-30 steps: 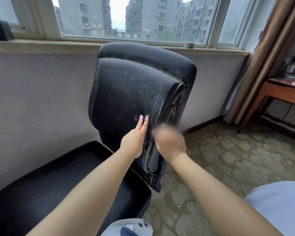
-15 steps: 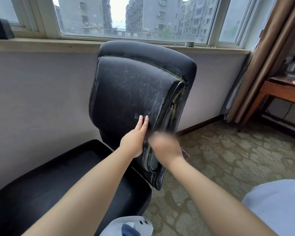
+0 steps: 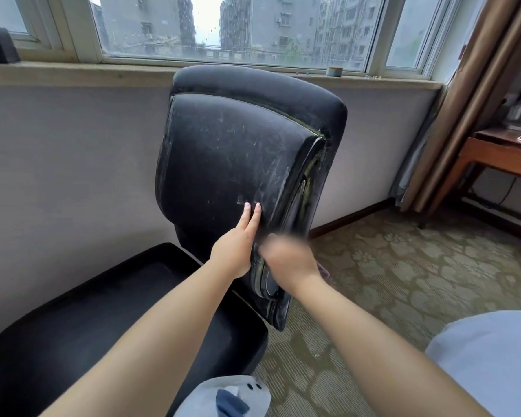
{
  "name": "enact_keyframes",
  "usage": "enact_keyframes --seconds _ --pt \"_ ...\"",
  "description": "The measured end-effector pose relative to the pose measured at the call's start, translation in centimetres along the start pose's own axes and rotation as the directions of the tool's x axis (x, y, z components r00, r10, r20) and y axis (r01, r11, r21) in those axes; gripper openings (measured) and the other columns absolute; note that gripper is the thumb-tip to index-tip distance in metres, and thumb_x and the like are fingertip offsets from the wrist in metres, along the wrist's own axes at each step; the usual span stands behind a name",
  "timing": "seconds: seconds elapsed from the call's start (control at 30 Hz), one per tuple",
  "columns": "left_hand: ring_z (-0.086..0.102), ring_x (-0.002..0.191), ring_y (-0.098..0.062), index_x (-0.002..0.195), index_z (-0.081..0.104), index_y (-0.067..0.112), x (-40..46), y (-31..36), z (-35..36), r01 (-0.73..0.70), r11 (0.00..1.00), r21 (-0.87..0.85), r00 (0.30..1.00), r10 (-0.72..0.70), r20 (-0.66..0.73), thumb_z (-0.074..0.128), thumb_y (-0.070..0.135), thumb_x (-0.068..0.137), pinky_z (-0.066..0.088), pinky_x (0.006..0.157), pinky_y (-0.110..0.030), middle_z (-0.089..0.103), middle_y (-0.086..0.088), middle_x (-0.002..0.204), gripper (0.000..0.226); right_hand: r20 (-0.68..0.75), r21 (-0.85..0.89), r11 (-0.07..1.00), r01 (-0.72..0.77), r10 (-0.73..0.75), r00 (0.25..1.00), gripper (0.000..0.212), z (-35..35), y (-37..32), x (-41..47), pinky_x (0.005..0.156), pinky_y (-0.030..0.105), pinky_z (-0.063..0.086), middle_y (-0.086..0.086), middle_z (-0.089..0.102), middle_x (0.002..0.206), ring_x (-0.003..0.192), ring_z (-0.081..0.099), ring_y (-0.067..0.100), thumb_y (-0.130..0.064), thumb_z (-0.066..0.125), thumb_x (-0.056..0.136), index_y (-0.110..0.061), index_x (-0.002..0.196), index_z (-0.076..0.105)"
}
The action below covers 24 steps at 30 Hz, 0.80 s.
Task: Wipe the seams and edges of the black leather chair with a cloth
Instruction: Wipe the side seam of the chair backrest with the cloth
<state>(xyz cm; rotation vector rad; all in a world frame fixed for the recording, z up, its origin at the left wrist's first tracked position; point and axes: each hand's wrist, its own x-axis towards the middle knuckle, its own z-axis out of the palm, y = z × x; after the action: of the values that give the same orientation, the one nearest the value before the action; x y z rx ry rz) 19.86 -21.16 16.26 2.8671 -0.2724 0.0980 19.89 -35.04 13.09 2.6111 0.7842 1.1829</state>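
- Fingers point(image 3: 251, 216) of the left hand point(image 3: 235, 251) lie straight and together, flat on the black leather chair point(image 3: 232, 158) back, steadying it.
- Right hand point(image 3: 289, 257) is blurred at the side seam; its grip cannot be told, though a scrap of cloth point(image 3: 324, 270) shows beneath it.
- Best done by pressing the cloth into the seam groove and following it along.
- Chair stands on patterned carpet point(image 3: 403, 266) below a window point(image 3: 253, 25), near a wooden desk point(image 3: 500, 152).
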Motion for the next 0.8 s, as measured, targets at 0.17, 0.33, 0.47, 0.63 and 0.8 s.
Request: enact_keyframes --seconds 0.17,0.33,0.47,0.63,0.8 --pt "0.040 0.050 -0.016 0.149 -0.019 0.030 -0.3 -0.4 0.4 0.002 1.000 -0.020 1.000 -0.002 0.009 0.046 -0.016 0.076 0.034 0.043 -0.027 -0.022 0.007 0.157 0.108 -0.097 0.005 0.992 -0.123 0.123 0.988 0.016 -1.2 2.0 2.0 0.038 0.020 0.024 -0.002 0.051 0.062 0.048 0.049 0.016 -0.016 0.077 0.069 -0.018 0.064 0.062" --pt "0.051 0.058 -0.021 0.148 -0.020 0.031 -0.4 -0.7 1.1 -0.024 0.999 -0.028 0.999 0.025 0.032 0.053 -0.012 0.075 0.042 0.049 -0.031 -0.023 0.006 0.157 0.112 -0.039 -0.050 0.998 -0.033 0.031 0.999 0.012 0.2 -0.6 -0.3 0.036 0.021 0.029 -0.003 0.051 0.060 0.047 0.049 0.016 -0.008 0.064 0.062 -0.019 0.060 0.059" --pt "0.049 0.056 -0.021 0.148 -0.019 0.033 -0.5 -1.2 0.5 -0.034 0.999 -0.018 0.997 0.036 0.067 0.052 -0.013 0.074 0.038 0.045 -0.028 -0.022 0.007 0.157 0.112 -0.011 -0.079 0.996 0.052 -0.053 0.999 0.012 0.3 -1.1 -0.6 0.038 0.022 0.027 -0.003 0.051 0.057 0.046 0.049 0.016 -0.010 0.055 0.061 -0.020 0.055 0.057" --pt "0.053 0.074 -0.018 0.149 -0.018 0.028 -0.6 -0.9 0.3 -0.032 0.999 0.023 0.999 0.031 0.045 0.055 -0.009 0.077 0.036 0.048 -0.026 -0.019 0.003 0.159 0.109 -0.116 -0.156 0.985 -0.073 0.055 0.992 0.015 -1.6 2.6 2.8 0.040 0.021 0.024 -0.005 0.052 0.060 0.048 0.048 0.014 -0.014 0.072 0.070 -0.021 0.064 0.060" --pt "0.025 0.139 -0.018 0.151 -0.014 0.021 0.0 0.2 -0.2 -0.090 0.996 0.026 0.992 0.092 -0.087 0.062 0.002 0.080 0.047 0.082 -0.031 -0.019 0.002 0.158 0.106 -0.124 -0.141 0.971 -0.195 0.178 0.976 0.020 -3.5 4.4 4.9 0.043 0.020 0.018 -0.005 0.052 0.060 0.047 0.048 0.014 -0.020 0.080 0.068 -0.023 0.062 0.061"
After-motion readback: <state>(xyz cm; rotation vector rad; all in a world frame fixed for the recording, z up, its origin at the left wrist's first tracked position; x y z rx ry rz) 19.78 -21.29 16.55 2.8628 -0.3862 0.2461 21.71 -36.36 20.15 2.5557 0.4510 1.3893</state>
